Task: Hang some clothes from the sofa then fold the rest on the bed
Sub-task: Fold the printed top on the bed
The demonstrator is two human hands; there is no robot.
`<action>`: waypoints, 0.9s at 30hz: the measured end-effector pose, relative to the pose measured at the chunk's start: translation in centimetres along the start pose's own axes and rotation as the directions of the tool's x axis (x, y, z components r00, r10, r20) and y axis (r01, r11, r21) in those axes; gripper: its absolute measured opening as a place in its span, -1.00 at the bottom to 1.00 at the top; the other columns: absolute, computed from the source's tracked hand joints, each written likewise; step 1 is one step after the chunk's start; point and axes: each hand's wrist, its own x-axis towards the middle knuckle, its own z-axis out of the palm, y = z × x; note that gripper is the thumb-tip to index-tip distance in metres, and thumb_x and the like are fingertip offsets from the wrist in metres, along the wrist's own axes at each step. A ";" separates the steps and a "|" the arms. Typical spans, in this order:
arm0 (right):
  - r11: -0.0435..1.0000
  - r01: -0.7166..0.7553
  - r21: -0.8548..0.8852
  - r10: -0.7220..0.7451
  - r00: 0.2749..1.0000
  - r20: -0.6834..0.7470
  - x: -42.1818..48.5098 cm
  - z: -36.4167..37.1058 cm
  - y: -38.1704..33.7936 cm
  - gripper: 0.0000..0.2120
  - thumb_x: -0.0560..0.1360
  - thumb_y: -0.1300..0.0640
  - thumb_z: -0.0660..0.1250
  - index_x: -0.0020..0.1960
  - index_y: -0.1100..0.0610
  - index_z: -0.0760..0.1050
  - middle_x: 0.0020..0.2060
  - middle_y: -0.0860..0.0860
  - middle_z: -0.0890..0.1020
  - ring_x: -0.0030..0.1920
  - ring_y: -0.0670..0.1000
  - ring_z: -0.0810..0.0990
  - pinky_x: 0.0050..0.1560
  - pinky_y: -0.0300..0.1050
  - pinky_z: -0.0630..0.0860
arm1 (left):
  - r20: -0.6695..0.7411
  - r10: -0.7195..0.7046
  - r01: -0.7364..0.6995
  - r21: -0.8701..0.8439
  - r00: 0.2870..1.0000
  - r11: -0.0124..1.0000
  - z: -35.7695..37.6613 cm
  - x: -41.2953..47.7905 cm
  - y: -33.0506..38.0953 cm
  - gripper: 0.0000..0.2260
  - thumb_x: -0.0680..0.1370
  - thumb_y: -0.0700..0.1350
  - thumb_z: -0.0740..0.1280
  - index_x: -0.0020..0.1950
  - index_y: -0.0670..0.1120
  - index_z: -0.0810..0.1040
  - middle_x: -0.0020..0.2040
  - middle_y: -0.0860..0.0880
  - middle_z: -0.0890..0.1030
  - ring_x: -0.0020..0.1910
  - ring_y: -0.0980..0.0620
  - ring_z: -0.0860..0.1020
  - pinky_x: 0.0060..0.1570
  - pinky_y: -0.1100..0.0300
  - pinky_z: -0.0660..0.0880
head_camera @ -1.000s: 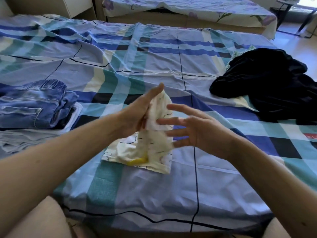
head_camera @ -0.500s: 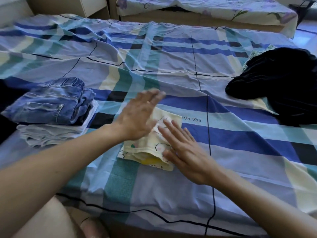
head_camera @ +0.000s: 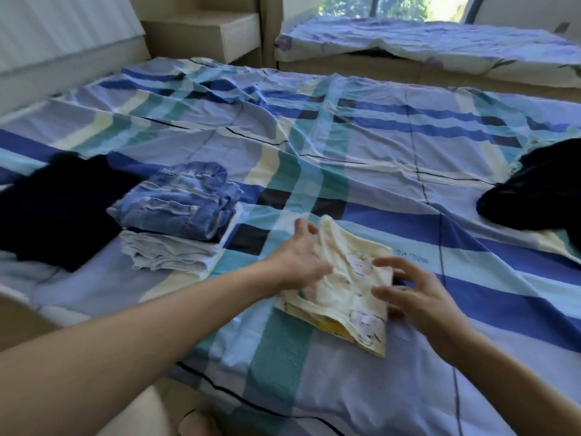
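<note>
Cream cartoon-print folded garment (head_camera: 345, 294) lies lengthwise near-to-far between hands: left hand (head_camera: 298, 259) pinches its left edge, right hand (head_camera: 421, 300) touches the right, fingers relaxed

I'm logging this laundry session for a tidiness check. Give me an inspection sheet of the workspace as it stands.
Surface: bed with plaid sheet, wrinkled.
Job's things: cream printed garment folded flat near the front edge; folded jeans stacked on a folded white garment; dark folded garment to their left; dark unfolded pile at far right.
Clutter: nothing seen.
Hands: left hand at the cream garment's left edge, thumb on top, grip unclear; right hand over its right edge, fingers spread.
Cables: nothing seen.
Surroundings: floral-covered mattress beyond, window, pale headboard, bedside cabinet.
</note>
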 end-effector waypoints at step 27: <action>0.706 0.418 -0.572 -0.437 0.892 0.113 9.6 24.0 -13.8 -0.42 0.58 -0.02 0.31 0.56 -0.06 0.23 0.37 0.06 0.23 0.40 0.15 0.34 0.40 0.03 0.30 | -0.423 0.341 0.014 0.644 0.839 0.765 -25.1 -2.8 -9.3 -0.60 0.61 -0.17 0.28 0.44 0.04 0.48 0.51 -0.06 0.35 0.51 -0.08 0.28 0.50 0.00 0.22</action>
